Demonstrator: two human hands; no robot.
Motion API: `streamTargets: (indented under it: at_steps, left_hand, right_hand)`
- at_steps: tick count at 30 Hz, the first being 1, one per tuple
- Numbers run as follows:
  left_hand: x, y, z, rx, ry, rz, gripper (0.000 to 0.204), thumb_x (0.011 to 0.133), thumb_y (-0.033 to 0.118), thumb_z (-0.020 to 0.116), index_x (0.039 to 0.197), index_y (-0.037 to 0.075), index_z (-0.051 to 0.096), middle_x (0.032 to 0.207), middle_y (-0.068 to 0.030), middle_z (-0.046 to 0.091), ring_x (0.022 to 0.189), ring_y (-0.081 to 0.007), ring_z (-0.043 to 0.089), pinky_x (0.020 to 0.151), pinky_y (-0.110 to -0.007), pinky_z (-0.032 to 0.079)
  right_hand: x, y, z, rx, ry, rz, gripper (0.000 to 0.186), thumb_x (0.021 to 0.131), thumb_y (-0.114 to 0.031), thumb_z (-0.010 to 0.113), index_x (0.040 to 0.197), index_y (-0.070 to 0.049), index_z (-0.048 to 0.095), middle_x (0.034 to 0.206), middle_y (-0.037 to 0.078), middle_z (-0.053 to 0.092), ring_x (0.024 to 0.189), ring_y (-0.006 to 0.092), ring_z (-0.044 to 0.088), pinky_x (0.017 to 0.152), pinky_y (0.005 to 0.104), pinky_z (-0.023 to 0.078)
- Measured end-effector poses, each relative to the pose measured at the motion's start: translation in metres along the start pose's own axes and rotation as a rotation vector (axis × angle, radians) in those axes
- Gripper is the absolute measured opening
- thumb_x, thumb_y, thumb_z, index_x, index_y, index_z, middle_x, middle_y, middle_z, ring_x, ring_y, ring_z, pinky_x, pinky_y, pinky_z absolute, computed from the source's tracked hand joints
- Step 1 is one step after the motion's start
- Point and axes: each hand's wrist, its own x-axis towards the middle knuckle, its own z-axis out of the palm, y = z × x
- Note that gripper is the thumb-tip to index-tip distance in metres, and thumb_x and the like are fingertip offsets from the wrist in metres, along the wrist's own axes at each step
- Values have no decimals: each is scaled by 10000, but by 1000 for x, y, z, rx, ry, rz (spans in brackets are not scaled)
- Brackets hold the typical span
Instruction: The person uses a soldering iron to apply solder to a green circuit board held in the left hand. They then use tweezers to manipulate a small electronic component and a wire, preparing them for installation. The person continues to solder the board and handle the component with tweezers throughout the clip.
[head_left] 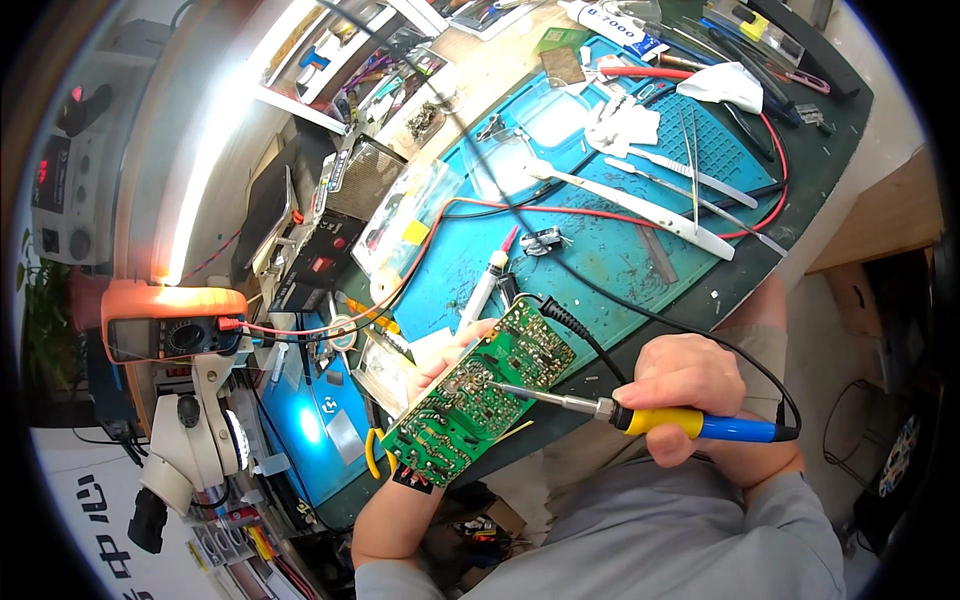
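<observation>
Board: The green board (pixel 445 430) sits tilted in the lower middle of the frame, its soldered face toward the camera, lying in front of the left hand (pixel 438 355) and to the left of the right hand (pixel 690 375).
Left hand: Its palm and most fingers are hidden behind the board; the visible part curves along the upper left edge, clasping it, though the exact finger spread cannot be told.
Right hand: Thumb and fingers are closed around the yellow handle of the iron (pixel 658 420), pinching it with little gap, right of centre.
Iron: Its metal shaft points left across the board, the tip at the middle of the soldered face; whether it makes contact cannot be told.
Cord: A black cord (pixel 583 338) runs just beside the board's upper right end.
Mat: The blue mat (pixel 590 275) spreads across the upper middle, bearing a syringe (pixel 482 292) near the board and a white brush (pixel 640 212) farther up.
Left of frame: An orange multimeter (pixel 180 322) stands above a white microscope (pixel 195 435).
</observation>
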Motion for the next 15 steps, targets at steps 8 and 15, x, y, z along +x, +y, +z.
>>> streamTargets:
  at_steps: [8,15]
  left_hand:
    - [0,4,-2,159,47,-68,210,1011,123,577,1027,-52,693,1445,-249,497,1228,-331,608,1009,-486,551]
    - [0,2,0,146,72,-85,213,1012,134,579,997,-45,692,1451,-254,486,1239,-328,599,1020,-483,542]
  right_hand:
    - [1,-1,5,-32,16,-7,199,870,-174,717,979,-9,736,625,13,625,471,145,569,428,264,428]
    - [-2,0,4,-51,-2,-15,197,852,-173,741,988,-31,725,639,3,623,484,143,573,439,257,429]
